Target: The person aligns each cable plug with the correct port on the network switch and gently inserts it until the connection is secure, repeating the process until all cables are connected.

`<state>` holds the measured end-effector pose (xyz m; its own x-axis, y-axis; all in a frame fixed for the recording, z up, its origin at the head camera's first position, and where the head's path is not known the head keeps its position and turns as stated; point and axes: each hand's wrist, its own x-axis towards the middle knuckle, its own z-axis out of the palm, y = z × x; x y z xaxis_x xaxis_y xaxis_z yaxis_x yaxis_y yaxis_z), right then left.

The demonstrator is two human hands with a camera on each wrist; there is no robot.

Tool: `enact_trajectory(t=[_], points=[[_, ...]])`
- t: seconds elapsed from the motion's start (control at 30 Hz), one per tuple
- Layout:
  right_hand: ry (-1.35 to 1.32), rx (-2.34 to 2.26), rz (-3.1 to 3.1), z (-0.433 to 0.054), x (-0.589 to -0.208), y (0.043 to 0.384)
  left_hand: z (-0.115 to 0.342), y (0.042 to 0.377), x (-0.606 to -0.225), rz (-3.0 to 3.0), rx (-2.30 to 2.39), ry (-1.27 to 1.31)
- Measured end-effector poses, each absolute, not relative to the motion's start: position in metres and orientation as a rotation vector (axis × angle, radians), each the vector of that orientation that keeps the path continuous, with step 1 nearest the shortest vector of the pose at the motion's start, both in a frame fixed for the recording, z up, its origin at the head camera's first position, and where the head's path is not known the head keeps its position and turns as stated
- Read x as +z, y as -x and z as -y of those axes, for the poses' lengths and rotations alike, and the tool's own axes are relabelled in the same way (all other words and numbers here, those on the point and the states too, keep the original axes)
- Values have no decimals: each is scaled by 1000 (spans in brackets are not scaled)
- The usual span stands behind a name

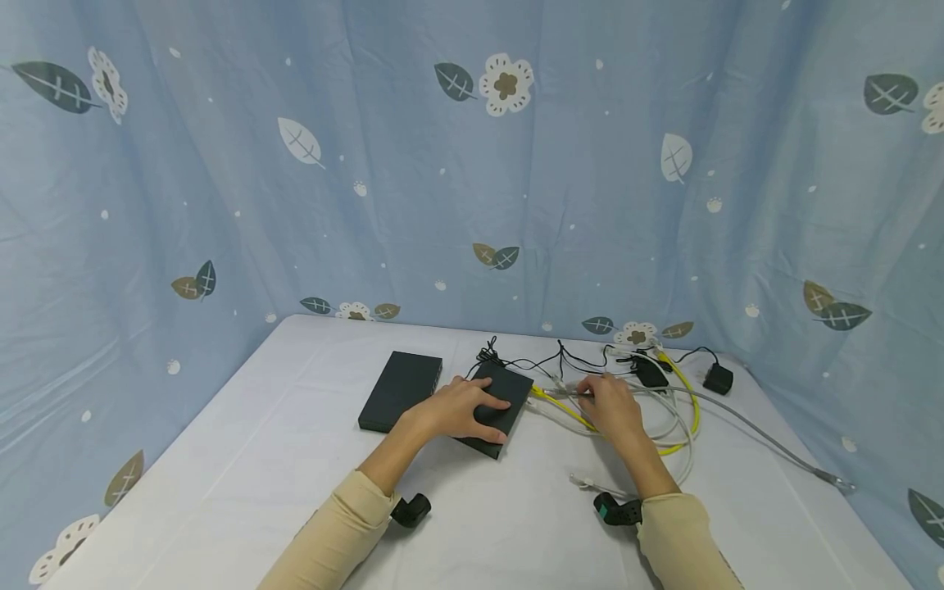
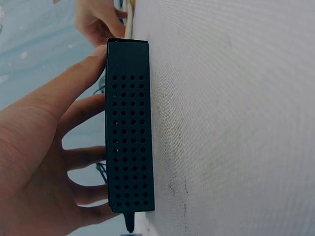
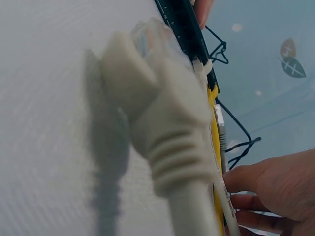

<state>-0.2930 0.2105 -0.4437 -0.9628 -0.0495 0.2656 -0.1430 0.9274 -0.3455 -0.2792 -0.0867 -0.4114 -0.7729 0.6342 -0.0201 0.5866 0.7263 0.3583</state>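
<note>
Box beneath left hand, fingers spread; beside it, right hand pinches grey cable, which crossing yellow cable could snag.

A table covered in white cloth carries everything. Left of centre lies a black network switch, flat; just beside it, to the right, sits a second network switch, set at an angle. Behind that one is a bundled black cord. Farther right, a yellow Ethernet cable and white cables lie in overlapping loops. Two black power adapters rest toward the back right. A gray Ethernet cable stretches to the right edge.
</note>
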Motion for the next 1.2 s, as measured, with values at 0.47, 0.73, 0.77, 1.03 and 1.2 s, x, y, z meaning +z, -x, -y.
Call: enact_trajectory(t=[0.47, 0.73, 0.77, 1.03, 1.2], points=[[-206, 500, 2797, -211, -444, 291, 87, 280, -411, -2784, 513, -1001], [-236, 499, 2740, -211, -443, 292, 87, 280, -411, -2778, 513, -1007], [-241, 501, 2724, -212, -444, 292, 87, 280, -412, -2778, 514, -1007], [-291, 476, 2618, -210, -443, 292, 87, 280, -412, -2783, 516, -1006], [-270, 503, 2665, -207, -438, 292, 88, 279, -411, -2781, 523, -1008]])
